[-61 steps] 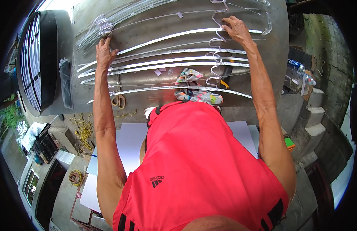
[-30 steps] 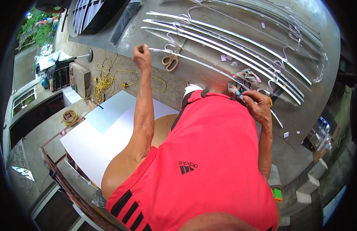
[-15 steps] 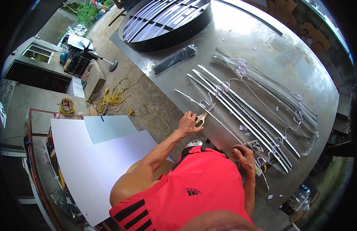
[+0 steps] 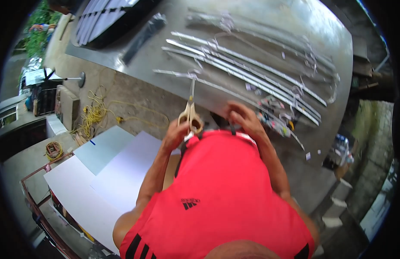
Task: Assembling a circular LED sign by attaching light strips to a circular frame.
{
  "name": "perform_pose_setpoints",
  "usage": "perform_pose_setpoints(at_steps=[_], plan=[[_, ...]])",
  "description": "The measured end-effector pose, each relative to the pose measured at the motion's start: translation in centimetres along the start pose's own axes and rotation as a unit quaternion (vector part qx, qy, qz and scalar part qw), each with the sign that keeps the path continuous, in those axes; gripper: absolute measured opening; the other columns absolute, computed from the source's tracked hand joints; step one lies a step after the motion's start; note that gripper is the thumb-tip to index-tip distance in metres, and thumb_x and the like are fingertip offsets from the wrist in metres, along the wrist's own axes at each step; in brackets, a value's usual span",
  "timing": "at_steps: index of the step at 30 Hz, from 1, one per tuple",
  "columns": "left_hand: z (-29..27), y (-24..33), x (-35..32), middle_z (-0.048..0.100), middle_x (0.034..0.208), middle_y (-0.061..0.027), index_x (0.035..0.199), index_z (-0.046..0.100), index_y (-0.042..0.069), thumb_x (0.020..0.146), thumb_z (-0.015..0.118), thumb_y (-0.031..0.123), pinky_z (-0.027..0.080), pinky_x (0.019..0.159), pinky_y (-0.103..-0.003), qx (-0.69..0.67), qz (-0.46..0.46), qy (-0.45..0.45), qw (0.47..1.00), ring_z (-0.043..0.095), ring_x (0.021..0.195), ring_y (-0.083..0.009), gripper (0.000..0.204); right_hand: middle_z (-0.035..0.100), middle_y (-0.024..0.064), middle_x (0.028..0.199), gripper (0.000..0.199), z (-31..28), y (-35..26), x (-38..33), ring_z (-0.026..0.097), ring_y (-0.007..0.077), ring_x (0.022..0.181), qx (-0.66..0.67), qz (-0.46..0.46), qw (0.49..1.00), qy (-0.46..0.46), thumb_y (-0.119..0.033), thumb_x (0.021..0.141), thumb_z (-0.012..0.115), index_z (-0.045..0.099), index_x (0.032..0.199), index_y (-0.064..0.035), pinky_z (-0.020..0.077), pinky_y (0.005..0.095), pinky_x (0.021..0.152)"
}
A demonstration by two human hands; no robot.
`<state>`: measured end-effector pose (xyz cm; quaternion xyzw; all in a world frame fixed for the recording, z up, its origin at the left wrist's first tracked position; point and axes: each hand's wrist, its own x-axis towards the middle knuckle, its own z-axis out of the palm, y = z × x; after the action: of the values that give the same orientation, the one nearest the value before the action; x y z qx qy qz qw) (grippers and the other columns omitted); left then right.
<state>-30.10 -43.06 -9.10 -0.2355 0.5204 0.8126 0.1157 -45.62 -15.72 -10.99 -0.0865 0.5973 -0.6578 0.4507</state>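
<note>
From the head camera, looking down, a person in a red shirt leans over a big grey tabletop.

The left hand holds a pair of scissors with pale tan handles. The fingers of this hand are curled tight around the lower handle. The scissors point up and away from the person, and the thin blades reach toward the long strips on the tabletop. The blade tips sit right at the nearest strip, but it is hard to tell if they touch it.

The right hand is just beside the scissors, close to the chest. Its fingers are bent, and you cannot tell if they hold anything.

Many long, thin silver strips lie side by side across the tabletop, with small clear hooks along them. Near the right hand there is a small pile of colourful bits.

At the far left end of the tabletop lies a dark round frame with bars. On the floor to the left are a tangle of yellow cord and some big white sheets that overlap each other.
</note>
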Motion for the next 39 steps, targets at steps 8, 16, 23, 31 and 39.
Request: perform_pose_setpoints(at_steps=[8, 16, 23, 31, 39], plan=[[12.6, 1.7, 8.1, 0.069, 0.079, -0.0118, 0.109, 0.068, 0.003, 0.106, 0.055, 0.045, 0.052, 0.066, -0.036, 0.381, 0.063, -0.177, 0.905, 0.067, 0.069, -0.0230, 0.044, 0.065, 0.0191, 0.134, 0.035, -2.1, -0.7, -1.8, 0.069, 0.0253, 0.113, 0.327, -0.078, 0.942, -0.009, -0.022, 0.106, 0.060, 0.054, 0.136, -0.0053, 0.0599, 0.0392, 0.091], [9.6, -3.0, 13.6, 0.048, 0.155, -0.0154, 0.149, 0.052, 0.013, 0.086, 0.078, 0.043, 0.038, 0.116, -0.047, 0.729, 0.287, 0.045, 0.620, 0.042, 0.146, -0.0353, 0.074, 0.073, 0.0204, 0.114, 0.025, -18.8, 1.2, -12.4, 0.076, 0.0237, 0.089, 0.159, -0.123, 0.948, 0.246, -0.009, 0.101, 0.059, 0.060, 0.124, 0.0006, 0.0654, 0.0369, 0.078], [7.1, -5.9, 16.4, 0.034, 0.166, -0.0104, 0.162, 0.033, 0.019, 0.083, 0.082, 0.031, 0.022, 0.128, -0.051, 0.805, 0.208, -0.030, 0.554, 0.023, 0.157, -0.0354, 0.094, 0.072, 0.0218, 0.117, 0.033, -26.7, 3.8, -19.8, 0.074, 0.0189, 0.080, 0.125, -0.072, 0.948, 0.284, -0.011, 0.102, 0.060, 0.056, 0.133, 0.0000, 0.0613, 0.0298, 0.069], [8.4, -4.8, 19.3, 0.041, 0.161, -0.0188, 0.106, 0.068, 0.006, 0.090, 0.073, 0.045, 0.023, 0.127, -0.052, 0.750, 0.281, -0.013, 0.599, 0.028, 0.154, -0.0394, 0.042, 0.073, 0.0186, 0.113, 0.033, -26.1, 4.5, -19.7, 0.073, 0.0167, 0.079, 0.136, -0.038, 0.942, 0.306, -0.012, 0.102, 0.062, 0.058, 0.132, 0.0001, 0.0603, 0.0280, 0.068], [9.3, -3.4, 25.3, 0.051, 0.152, -0.0259, 0.077, 0.069, 0.000, 0.097, 0.062, 0.054, 0.023, 0.125, -0.053, 0.761, 0.283, -0.064, 0.581, 0.036, 0.150, -0.0423, 0.058, 0.073, 0.0178, 0.114, 0.032, -24.7, 3.1, -17.5, 0.073, 0.0169, 0.081, 0.129, -0.034, 0.944, 0.303, -0.010, 0.102, 0.061, 0.059, 0.132, 0.0000, 0.0610, 0.0282, 0.070]])
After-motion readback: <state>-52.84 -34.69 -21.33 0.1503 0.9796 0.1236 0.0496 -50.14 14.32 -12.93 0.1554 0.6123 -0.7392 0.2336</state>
